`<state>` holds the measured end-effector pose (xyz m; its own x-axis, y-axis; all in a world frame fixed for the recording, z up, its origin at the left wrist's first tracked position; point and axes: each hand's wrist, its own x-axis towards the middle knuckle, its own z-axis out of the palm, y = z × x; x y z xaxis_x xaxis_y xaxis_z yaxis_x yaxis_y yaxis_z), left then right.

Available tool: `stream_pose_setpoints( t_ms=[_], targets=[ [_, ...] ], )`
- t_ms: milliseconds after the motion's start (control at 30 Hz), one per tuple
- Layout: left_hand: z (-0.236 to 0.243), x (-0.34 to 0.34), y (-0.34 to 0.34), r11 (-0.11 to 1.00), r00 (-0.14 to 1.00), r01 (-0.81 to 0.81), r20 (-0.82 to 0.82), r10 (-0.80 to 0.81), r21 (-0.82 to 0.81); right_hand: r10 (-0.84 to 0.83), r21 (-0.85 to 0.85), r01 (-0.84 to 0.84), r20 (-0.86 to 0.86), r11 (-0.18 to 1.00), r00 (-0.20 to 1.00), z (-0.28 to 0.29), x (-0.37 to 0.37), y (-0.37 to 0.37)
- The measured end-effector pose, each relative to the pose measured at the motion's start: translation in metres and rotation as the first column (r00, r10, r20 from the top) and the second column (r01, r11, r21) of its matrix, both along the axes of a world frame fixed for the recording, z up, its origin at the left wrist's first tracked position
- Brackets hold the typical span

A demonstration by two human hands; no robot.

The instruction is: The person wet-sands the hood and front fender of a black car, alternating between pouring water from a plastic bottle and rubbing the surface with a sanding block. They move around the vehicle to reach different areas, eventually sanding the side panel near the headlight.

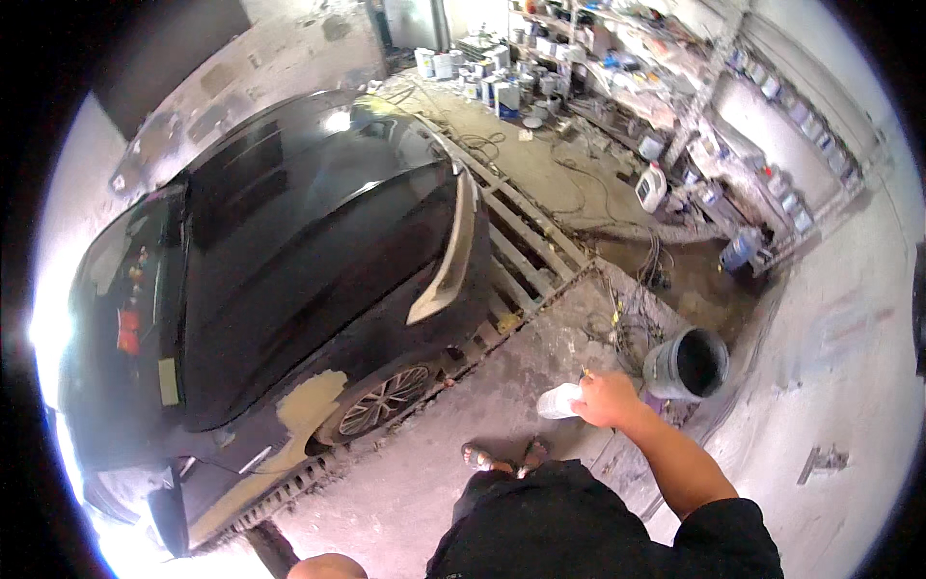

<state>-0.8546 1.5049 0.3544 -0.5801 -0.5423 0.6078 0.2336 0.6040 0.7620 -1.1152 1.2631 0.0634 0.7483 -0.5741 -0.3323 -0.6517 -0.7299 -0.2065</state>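
My right hand (610, 399) is stretched forward with its fingers closed around a white, rounded container (558, 401). The container looks like a small plastic bottle and is held tilted. A small dark and orange bit (585, 373) shows above my fingers, too small to name. Just right of the hand stands a grey bucket (664, 369) with a dark inside. Only a bare bit of my left arm (328, 566) shows at the lower edge; my left hand is out of view. A dark car (318, 232) stands at left, with a beige patch (311, 400) above its front wheel (386, 399).
A slatted metal grate (526, 246) lies in the floor at the car's front. Hoses or cables (593, 183) trail across the floor beyond. Cluttered shelves (627, 72) and several cans (482, 82) line the back. A white jug (651, 187) stands near the shelves.
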Motion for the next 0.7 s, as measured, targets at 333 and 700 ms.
stream_pose_setpoints(
  t_ms=[333, 700],
  targets=[
    [-0.027, -0.060, -0.034, 0.978, 0.985, 0.147, -0.114, -0.131, 0.147, -0.080, 0.029, 0.079, 0.036, 0.996, 0.996, -0.040, -0.066, 0.025],
    [-0.365, -0.047, -0.013, -0.494, 0.896, 0.204, 0.042, 0.443, 0.845, 0.090, -0.135, -0.036, 0.423, 0.990, 0.902, 0.012, 0.033, 0.074]
  ],
)
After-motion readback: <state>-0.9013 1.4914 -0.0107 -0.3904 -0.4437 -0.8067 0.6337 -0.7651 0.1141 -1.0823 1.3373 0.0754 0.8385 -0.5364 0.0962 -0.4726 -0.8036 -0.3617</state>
